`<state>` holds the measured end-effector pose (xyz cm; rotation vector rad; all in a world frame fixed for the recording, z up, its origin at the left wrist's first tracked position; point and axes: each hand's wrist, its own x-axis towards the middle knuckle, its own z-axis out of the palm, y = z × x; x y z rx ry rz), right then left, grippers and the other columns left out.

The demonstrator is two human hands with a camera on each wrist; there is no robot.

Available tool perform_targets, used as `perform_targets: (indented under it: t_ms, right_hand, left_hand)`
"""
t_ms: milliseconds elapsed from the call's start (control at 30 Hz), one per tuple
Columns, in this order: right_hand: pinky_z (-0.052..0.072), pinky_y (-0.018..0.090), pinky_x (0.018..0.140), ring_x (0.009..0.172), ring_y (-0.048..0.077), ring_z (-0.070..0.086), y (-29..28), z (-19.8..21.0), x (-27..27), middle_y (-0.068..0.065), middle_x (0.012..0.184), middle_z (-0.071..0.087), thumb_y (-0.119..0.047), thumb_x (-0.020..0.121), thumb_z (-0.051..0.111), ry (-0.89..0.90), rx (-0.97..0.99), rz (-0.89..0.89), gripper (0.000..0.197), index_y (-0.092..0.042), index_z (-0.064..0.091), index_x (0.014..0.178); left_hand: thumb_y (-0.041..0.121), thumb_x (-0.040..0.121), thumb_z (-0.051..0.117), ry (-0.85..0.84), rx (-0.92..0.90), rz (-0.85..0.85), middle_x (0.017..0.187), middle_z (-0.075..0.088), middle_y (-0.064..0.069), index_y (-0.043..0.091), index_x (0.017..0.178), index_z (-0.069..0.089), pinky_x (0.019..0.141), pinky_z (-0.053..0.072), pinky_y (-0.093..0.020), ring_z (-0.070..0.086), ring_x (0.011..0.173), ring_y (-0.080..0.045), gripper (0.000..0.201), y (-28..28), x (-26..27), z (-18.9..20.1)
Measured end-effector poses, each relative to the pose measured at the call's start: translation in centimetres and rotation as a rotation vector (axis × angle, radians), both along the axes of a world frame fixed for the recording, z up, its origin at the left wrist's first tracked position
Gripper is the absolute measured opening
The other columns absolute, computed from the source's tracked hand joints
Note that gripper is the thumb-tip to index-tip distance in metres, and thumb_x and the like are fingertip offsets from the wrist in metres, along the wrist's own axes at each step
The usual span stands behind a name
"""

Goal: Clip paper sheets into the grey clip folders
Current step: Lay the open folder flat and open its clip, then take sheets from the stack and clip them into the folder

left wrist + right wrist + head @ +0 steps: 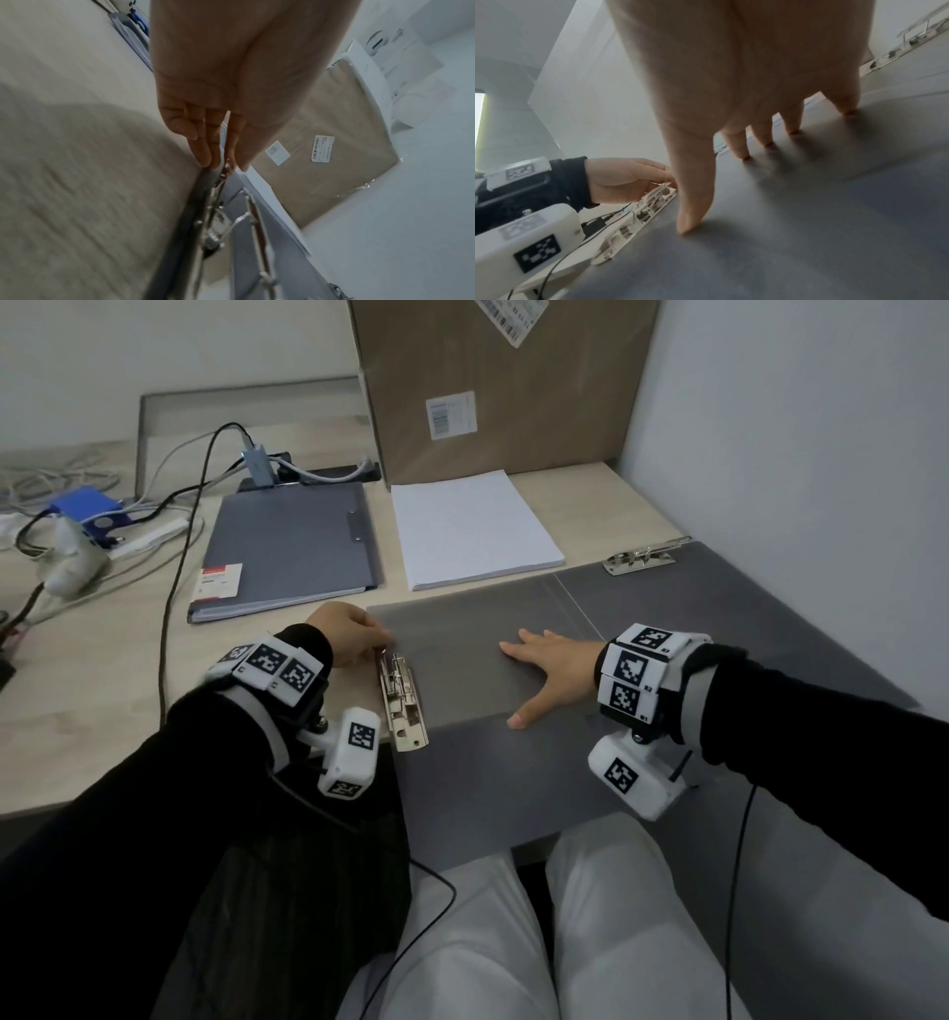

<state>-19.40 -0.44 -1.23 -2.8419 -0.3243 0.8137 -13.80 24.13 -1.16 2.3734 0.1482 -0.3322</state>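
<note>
My left hand [343, 629] pinches the far tip of the metal clip [403, 701] at the left edge of the open grey folder [477, 762]; fingers curled round it. My right hand [552, 667] lies flat on the folder's inner face, fingers spread and straight, holding nothing. The folder holds no sheets that I can see. It is matte, smooth plastic. A second open folder [719, 608] lies to its right, its shiny clip [642, 556] at the far edge. The paper stack [472, 528] sits beyond on the pale wood-grain desk [102, 711], beside a closed grey folder [295, 541] with white sheet edges showing.

Left wrist view alone shows my fingertips [205, 156] meeting on the clip's lever. Right wrist view shows my fingertips [741, 154] touching the grey surface. Cardboard box [503, 382] leans on the wall.
</note>
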Motion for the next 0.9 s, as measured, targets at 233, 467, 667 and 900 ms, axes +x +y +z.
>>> perform_targets:
  t_ms: [233,467,667,900]
  right_hand:
    - [0.009,0.034,0.120,0.149,0.021,0.006,-0.9,2.8,2.7,0.000,0.161,0.007,-0.054,0.088,0.052,-0.104,0.036,-0.070,0.078,-0.021,0.021,0.151]
    - [0.028,0.035,0.112,0.138,0.028,0.033,-2.2,4.3,9.9,0.013,0.151,0.034,-0.035,0.095,0.048,-0.151,-0.083,-0.102,0.058,-0.003,0.038,0.141]
    - [0.029,0.035,0.112,0.138,0.029,0.035,-1.9,2.9,14.3,0.014,0.150,0.036,-0.040,0.097,0.042,-0.102,-0.101,-0.087,0.059,-0.001,0.038,0.141]
    - [0.039,0.040,0.105,0.124,0.028,0.048,-2.5,1.3,16.1,0.012,0.139,0.048,-0.041,0.092,0.047,-0.082,-0.128,0.005,0.043,-0.007,0.053,0.118]
  left_hand:
    - [0.027,0.092,0.053,-0.056,-0.104,0.019,0.107,0.059,-0.008,0.007,0.119,0.059,0.066,0.044,-0.022,0.055,0.097,-0.018,0.034,-1.6,2.6,2.7]
    - [0.025,0.098,0.035,0.034,-0.237,0.129,0.114,0.050,-0.009,-0.001,0.121,0.049,0.089,0.041,-0.034,0.048,0.105,-0.024,0.037,-5.8,8.7,3.0]
    - [0.026,0.097,0.034,0.065,-0.247,0.194,0.133,0.049,-0.028,-0.008,0.127,0.047,0.108,0.039,-0.045,0.047,0.124,-0.039,0.047,-6.7,12.9,0.5]
    - [0.016,0.094,0.045,0.038,-0.309,0.233,0.133,0.050,-0.023,-0.003,0.128,0.047,0.088,0.042,-0.032,0.047,0.099,-0.023,0.039,-6.2,14.3,-0.4]
